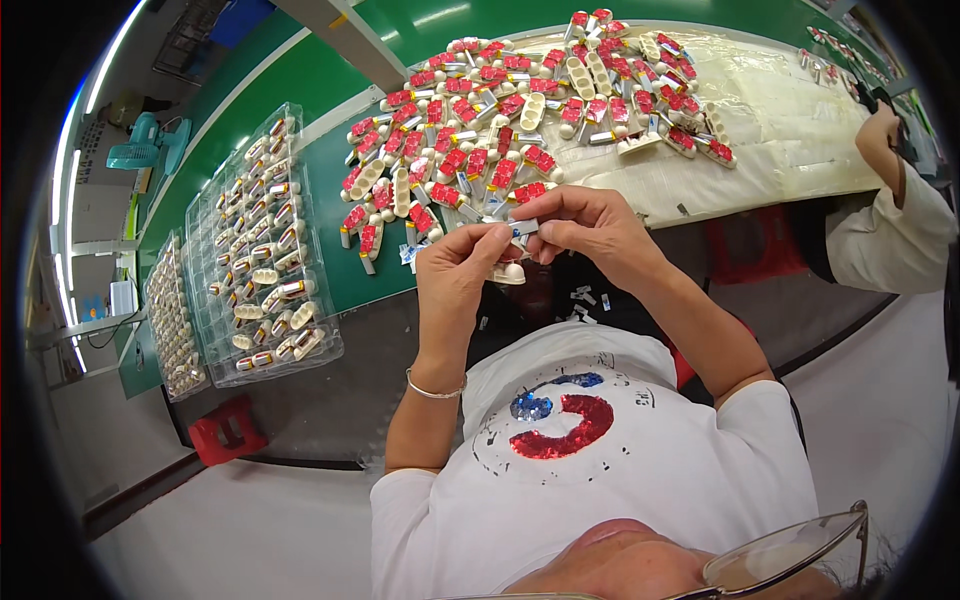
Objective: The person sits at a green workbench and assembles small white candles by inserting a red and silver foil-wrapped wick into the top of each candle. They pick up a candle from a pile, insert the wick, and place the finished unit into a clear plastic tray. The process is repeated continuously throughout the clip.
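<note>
My left hand (pixel 455 275) is closed, thumb and fingertips pinching a small cream plastic piece (pixel 508 273) with a rounded knob. Facing it, my right hand (pixel 600 232) is closed too, its thumb and forefinger on a small silver-grey block (pixel 523 228) at the upper end of the piece. The fingertips of both hands nearly meet there, so how block and piece join is hidden. Just beyond lies a large heap of like cream pieces (pixel 470 130), many with red patches and silver cylinders, spread over the green table (pixel 370 275).
Clear plastic trays (pixel 225 330) filled with similar pieces stand at the left. A metal post (pixel 350 45) rises at the back. On the right, another person's hand (pixel 880 140) works by the table covering (pixel 780 140). Small scraps (pixel 582 296) lie below my hands. A red stool (pixel 228 430) stands lower left.
</note>
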The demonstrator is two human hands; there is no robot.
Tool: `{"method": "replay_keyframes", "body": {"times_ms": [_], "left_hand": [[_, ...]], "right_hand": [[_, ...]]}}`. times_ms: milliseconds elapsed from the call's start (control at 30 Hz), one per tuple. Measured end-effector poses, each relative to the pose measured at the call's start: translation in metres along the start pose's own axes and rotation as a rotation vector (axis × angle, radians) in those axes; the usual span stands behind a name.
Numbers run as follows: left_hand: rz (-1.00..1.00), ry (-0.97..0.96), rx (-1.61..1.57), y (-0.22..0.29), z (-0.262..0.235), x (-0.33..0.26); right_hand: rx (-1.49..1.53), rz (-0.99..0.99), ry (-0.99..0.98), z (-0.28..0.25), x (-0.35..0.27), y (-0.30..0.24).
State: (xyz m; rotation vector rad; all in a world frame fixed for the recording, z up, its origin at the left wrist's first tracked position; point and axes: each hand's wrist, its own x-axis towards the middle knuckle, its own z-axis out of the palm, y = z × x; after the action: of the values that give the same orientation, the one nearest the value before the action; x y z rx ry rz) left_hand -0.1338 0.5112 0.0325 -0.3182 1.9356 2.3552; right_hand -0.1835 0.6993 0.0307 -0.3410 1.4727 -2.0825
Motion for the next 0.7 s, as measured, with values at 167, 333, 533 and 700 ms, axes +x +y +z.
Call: {"method": "replay_keyframes", "body": {"times_ms": [167,333,533,700], "left_hand": [[0.028,0.029,0.083,0.006,0.004,0.001],[0.054,0.037,0.106,0.005,0.002,0.002],[-0.028,-0.028,0.049,0.004,-0.011,0.013],[-0.1,-0.148,0.14,0.004,-0.022,0.017]], "right_hand": [[0.106,0.073,0.028,-0.002,0.004,0.0],[-0.064,-0.027,0.043,-0.002,0.008,0.007],[-0.966,-0.673,0.129,0.002,0.003,0.001],[-1.191,-0.614,-0.01,0.0,0.007,-0.011]]}}
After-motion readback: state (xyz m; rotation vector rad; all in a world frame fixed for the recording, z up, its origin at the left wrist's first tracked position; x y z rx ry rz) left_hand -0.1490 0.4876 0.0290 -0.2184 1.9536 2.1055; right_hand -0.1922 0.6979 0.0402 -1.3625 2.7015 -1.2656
